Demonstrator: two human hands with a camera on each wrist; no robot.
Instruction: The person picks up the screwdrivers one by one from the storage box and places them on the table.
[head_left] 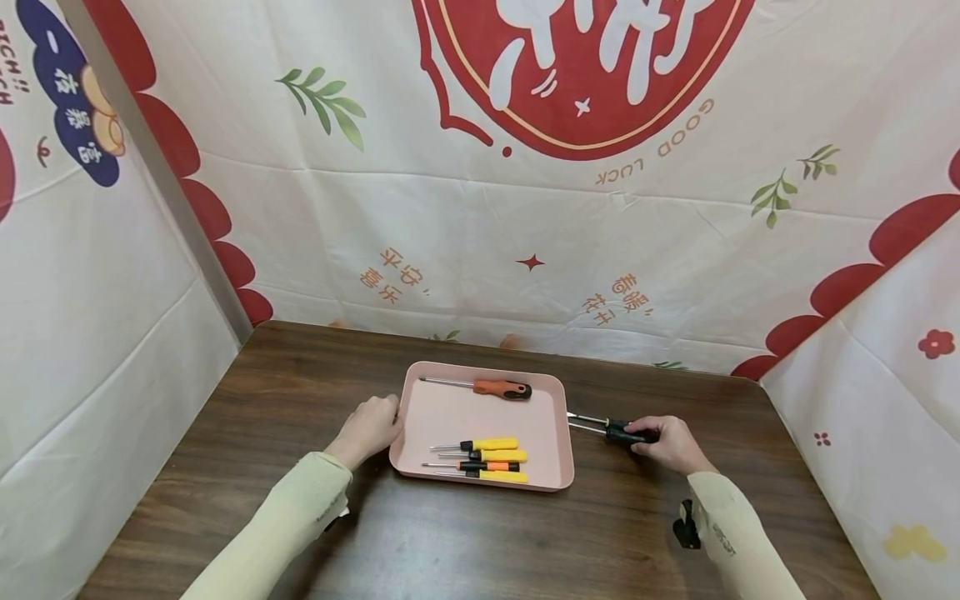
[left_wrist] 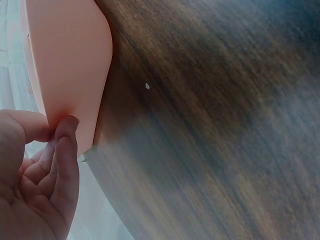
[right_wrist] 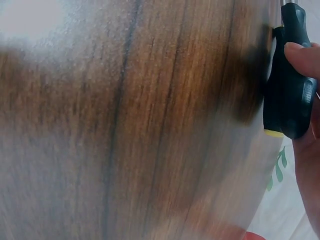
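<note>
A shallow pink tray lies on the table, and my left hand pinches its left rim. Thumb and fingers meet on that rim in the left wrist view. To the right of the tray, my right hand grips two screwdrivers with black handles. Their shafts point left, tips close to the tray's right wall. Inside the tray, an orange-and-black screwdriver lies along the far side. Three small yellow-handled screwdrivers and a black-and-orange one lie near the front wall.
The brown wooden table reaches back to a printed white cloth, with further cloth hanging at both sides. A dark wrist camera hangs at the right sleeve. A small white speck lies on the wood.
</note>
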